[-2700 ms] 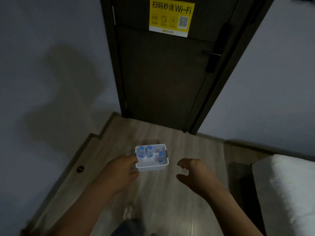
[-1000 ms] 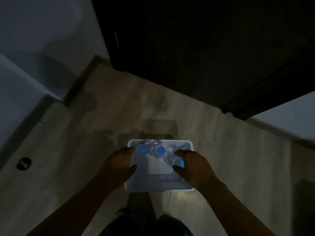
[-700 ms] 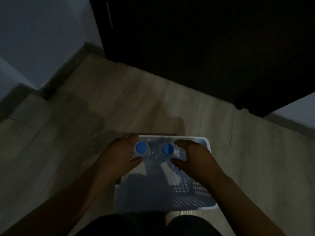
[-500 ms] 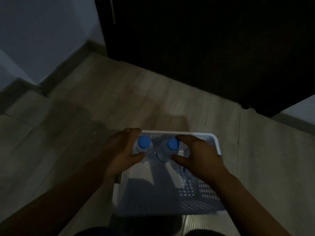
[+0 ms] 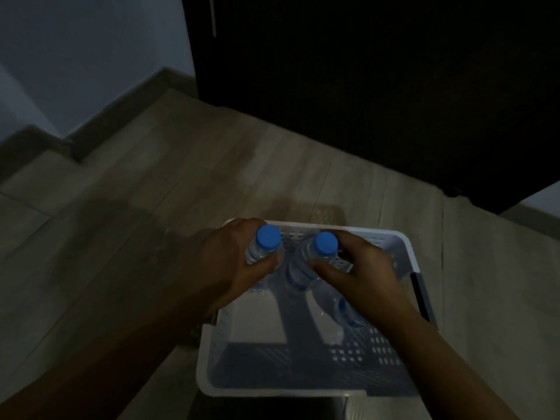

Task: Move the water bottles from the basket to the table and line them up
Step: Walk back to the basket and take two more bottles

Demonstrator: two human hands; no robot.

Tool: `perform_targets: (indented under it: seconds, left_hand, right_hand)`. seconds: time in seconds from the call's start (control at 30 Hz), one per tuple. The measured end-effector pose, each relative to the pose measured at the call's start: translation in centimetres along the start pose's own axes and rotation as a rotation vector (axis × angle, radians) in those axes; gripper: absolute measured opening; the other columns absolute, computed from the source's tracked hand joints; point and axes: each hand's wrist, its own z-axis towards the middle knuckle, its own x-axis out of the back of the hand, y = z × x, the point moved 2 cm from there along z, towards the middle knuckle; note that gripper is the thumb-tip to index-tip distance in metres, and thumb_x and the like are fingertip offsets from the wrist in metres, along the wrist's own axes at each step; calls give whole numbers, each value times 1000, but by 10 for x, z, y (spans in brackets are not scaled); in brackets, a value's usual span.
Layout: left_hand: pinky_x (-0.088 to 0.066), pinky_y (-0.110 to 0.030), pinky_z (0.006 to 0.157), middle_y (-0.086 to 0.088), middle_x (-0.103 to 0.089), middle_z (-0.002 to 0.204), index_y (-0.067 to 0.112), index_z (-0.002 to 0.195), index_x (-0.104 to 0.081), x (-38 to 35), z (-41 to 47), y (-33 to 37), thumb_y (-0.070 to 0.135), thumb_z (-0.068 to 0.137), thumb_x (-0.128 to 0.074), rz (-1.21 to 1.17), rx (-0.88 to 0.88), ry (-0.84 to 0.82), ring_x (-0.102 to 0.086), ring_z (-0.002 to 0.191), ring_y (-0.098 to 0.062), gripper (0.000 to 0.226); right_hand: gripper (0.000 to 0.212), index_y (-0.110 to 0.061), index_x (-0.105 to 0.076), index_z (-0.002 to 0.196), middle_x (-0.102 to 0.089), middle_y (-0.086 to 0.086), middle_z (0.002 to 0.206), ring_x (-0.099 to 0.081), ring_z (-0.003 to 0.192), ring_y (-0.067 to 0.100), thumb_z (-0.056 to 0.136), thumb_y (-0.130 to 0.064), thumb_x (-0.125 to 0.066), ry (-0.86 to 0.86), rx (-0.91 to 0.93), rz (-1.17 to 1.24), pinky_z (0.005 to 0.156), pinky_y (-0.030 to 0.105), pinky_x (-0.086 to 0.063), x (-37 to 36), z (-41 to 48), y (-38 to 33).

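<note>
A white perforated plastic basket sits on the wooden floor below me. Two clear water bottles with blue caps stand at its far end. My left hand grips the left bottle round its neck. My right hand grips the right bottle the same way. A third bottle lies on its side in the basket, partly under my right wrist. No table is in view.
A dark door stands just beyond the basket. Grey wall with a dark skirting board runs along the left. Wooden floor lies open to the left and right of the basket.
I have come close and bent over the basket. Both hands went from reaching to gripping the two standing bottles, which look slightly raised since half a second ago.
</note>
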Motion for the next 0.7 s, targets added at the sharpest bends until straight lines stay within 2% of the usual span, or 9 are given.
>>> perform_targets:
  seconds: [0.07, 0.17, 0.23, 0.3, 0.37, 0.47, 0.57, 0.63, 0.7]
  left_hand:
    - [-44, 1, 72, 11, -56, 101, 18, 120, -55, -3, -1, -2, 28, 88, -65, -93, 14, -25, -55, 86, 20, 35]
    - [-46, -11, 82, 20, -58, 99, 33, 113, -56, -7, -7, -1, 42, 85, -65, -61, 6, 152, -59, 89, 6, 32]
    - [-41, -8, 79, 21, -55, 96, 27, 110, -62, -13, -11, 3, 39, 81, -68, -28, 8, 318, -54, 85, 3, 32]
    - [-35, -5, 76, 18, -54, 99, 18, 108, -66, -17, -14, 8, 41, 79, -68, -16, 19, 419, -49, 92, 1, 37]
    - [-34, -4, 77, 18, -54, 102, 19, 109, -65, -18, -15, 8, 45, 79, -65, -52, 26, 419, -49, 96, 1, 40]
    - [-36, 1, 80, 20, -53, 107, 20, 113, -64, -17, -17, 6, 48, 79, -63, -112, 39, 409, -46, 100, 6, 44]
    - [-35, 3, 82, 19, -53, 106, 19, 112, -64, -20, -20, 11, 50, 78, -59, -114, 40, 413, -44, 99, 9, 46]
    - [-39, -1, 81, 18, -55, 102, 19, 109, -65, -19, -21, 13, 45, 80, -61, -142, 68, 429, -48, 95, 7, 39]
    - [-48, -8, 83, 18, -57, 90, 27, 100, -63, -14, -22, 16, 31, 85, -63, -213, 75, 364, -55, 86, 9, 16]
  right_hand:
    - [39, -40, -57, 116, -61, -25, 110, -55, 103, -11, 83, -26, -72, 36, -9, 74, 87, 6, -42, -5, -1, 1]
    - [35, -39, -57, 116, -62, -23, 113, -56, 108, -8, 84, -29, -68, 67, 11, 148, 90, 9, -45, -12, -3, 3]
    - [35, -37, -57, 118, -63, -21, 115, -56, 110, -6, 84, -37, -66, 66, 7, 194, 91, 15, -49, -17, -6, 4]
    - [39, -38, -58, 118, -63, -22, 116, -57, 110, -6, 81, -50, -61, 77, -5, 235, 91, 19, -50, -20, -8, 6]
    - [45, -36, -59, 119, -63, -21, 117, -58, 110, -4, 79, -56, -57, 86, -21, 271, 91, 23, -52, -22, -9, 7]
    - [43, -26, -61, 123, -66, -12, 119, -60, 113, 4, 84, -44, -61, 111, -18, 309, 92, 33, -54, -24, -11, 8]
    - [36, -24, -61, 122, -67, -12, 117, -60, 111, 1, 88, -33, -63, 134, -27, 332, 93, 33, -54, -25, -14, 8]
    - [33, -22, -63, 120, -67, -12, 115, -61, 110, 1, 88, -27, -64, 147, -31, 368, 94, 34, -54, -23, -14, 6]
    - [30, -20, -65, 116, -69, -9, 113, -63, 109, 5, 87, -22, -66, 155, -24, 420, 93, 36, -54, -20, -15, 3]
